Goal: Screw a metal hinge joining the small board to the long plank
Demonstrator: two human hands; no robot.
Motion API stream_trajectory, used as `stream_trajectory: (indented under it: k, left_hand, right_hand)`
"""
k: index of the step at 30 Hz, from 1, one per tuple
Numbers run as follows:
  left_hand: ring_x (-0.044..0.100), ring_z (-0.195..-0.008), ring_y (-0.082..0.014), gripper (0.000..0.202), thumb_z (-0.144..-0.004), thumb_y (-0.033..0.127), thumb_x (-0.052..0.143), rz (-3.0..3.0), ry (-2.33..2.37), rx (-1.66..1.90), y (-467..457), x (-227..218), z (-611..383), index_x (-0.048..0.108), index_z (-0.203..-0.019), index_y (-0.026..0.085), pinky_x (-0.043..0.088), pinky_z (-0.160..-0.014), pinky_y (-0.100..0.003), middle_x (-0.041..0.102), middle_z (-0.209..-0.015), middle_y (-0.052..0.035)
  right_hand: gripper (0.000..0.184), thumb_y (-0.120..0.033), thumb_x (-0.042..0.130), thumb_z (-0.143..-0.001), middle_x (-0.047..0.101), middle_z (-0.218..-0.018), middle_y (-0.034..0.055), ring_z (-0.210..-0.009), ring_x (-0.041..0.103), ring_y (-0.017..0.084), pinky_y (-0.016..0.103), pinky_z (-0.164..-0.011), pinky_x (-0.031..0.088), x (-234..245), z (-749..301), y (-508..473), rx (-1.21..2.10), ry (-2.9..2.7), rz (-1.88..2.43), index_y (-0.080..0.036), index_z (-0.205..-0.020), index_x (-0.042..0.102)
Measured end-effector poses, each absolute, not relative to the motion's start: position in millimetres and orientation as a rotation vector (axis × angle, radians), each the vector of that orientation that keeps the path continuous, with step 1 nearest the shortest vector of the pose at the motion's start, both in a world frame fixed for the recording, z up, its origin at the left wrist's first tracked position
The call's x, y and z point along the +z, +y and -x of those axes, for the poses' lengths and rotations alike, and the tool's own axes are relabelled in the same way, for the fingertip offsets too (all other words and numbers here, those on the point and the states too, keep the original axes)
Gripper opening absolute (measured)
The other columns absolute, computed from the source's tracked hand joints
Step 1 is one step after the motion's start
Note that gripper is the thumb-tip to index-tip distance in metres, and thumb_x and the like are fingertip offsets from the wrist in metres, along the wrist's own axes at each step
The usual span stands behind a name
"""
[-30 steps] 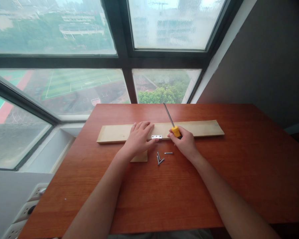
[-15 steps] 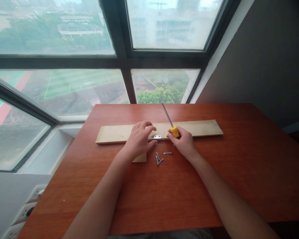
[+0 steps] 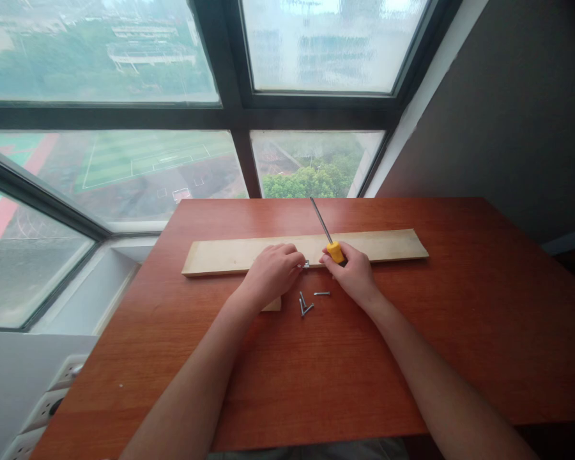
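My left hand [image 3: 276,271] is closed on a small metal bracket [image 3: 307,264] at the near edge of a long pale wooden board [image 3: 368,246]. Its fingers cover most of the bracket, so only the right end shows. In my right hand [image 3: 353,271] is a screwdriver [image 3: 335,252] with a yellow and black handle, its shaft pointing up and away over the board. Several loose screws [image 3: 305,306] lie on the table just in front of the board. Partly under my left wrist, a smaller piece of wood [image 3: 272,305] shows one corner.
The reddish-brown table [image 3: 364,383] reaches to a large window [image 3: 316,163] at its far side. A grey wall [image 3: 522,128] stands at the right. Power sockets [image 3: 52,406] are on the low wall at the left.
My left hand has come down and its fingers have closed over the bracket, hiding its left part. My right hand with the screwdriver has hardly moved.
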State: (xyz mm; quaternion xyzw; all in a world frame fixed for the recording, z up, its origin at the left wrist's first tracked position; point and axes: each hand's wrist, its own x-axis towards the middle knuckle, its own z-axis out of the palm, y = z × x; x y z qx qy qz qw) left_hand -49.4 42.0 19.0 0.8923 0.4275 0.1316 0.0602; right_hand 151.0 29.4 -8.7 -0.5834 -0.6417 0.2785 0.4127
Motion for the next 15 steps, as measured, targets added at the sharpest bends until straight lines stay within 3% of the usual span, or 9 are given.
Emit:
stream_trajectory:
  k: [15]
  left_hand:
    - [0.058,-0.078,-0.0164,0.01,-0.087,0.017,0.056,-2.681,1.29,0.467,42.2,16.4,48.8,0.066,-0.085,0.019,0.042,-0.068,-0.027,0.064,-0.087,-0.0045]
  right_hand:
    - [0.015,-0.032,0.062,-0.079,0.07,-0.077,0.0014,-0.064,0.063,0.017,0.029,-0.063,0.048,-9.1,-151.5,29.4,0.696,-1.607,1.457,-0.02,-0.087,0.066]
